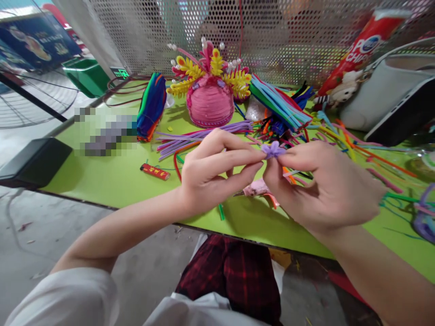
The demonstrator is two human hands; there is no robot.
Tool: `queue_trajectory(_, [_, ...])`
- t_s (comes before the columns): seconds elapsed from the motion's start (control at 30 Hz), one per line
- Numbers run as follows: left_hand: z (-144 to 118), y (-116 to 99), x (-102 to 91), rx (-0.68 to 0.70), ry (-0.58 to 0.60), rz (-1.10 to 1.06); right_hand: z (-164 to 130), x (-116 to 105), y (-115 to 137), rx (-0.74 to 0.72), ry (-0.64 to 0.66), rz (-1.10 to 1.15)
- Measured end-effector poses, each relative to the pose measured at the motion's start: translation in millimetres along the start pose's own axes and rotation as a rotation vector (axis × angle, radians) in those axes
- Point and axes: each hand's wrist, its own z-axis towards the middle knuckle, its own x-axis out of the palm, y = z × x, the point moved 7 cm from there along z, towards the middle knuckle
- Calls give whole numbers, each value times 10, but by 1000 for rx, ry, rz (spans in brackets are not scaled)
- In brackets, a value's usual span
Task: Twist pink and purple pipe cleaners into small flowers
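A small purple pipe-cleaner flower point(273, 149) is held above the green table point(112, 176), pinched between the two hands. It is gripped from the left by the thumb and fingers of the left hand point(212, 170), which are closed narrowly on it, and from the right by the fingertips of the right hand point(322, 188), likewise closed on it. Just below the hands, a pink piece point(255, 187) is seen lying on the table. Behind the flower, a pink woven crown point(210, 97) with yellow leaves and white beads is set upright, with a sheaf of purple pipe cleaners point(200, 136) laid in front of it. A red lighter point(155, 171) is placed to the left of the left hand, well apart from it. A bundle of multicoloured pipe cleaners point(280, 105) is spread to the right of the crown.
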Motion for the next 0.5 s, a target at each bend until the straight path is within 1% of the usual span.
queue_trajectory(0.07, [-22, 7, 26, -13, -19, -50, -18, -74, 89, -176, -150, -142])
queue_trajectory(0.1, [-30, 13, 36, -21, -23, -72, -33, -89, 123, -249, -188, -185])
queue_trajectory(0.13, [-39, 17, 43, -27, -29, -92, -40, -84, 133, -287, -185, -200])
queue_trajectory(0.27, [-81, 39, 69, -65, -33, -149, -41, -61, 95, -286, -126, -183])
queue_trajectory(0.4, [-91, 53, 80, -109, 0, -255, -32, -49, 93, -306, -147, -121])
queue_trajectory(0.43, [-78, 76, 84, -151, 32, -293, -26, -52, 81, -300, -158, -107])
queue_trajectory(0.5, [-51, 188, 87, -326, 106, -377, -11, -68, 27, -258, -173, -91])
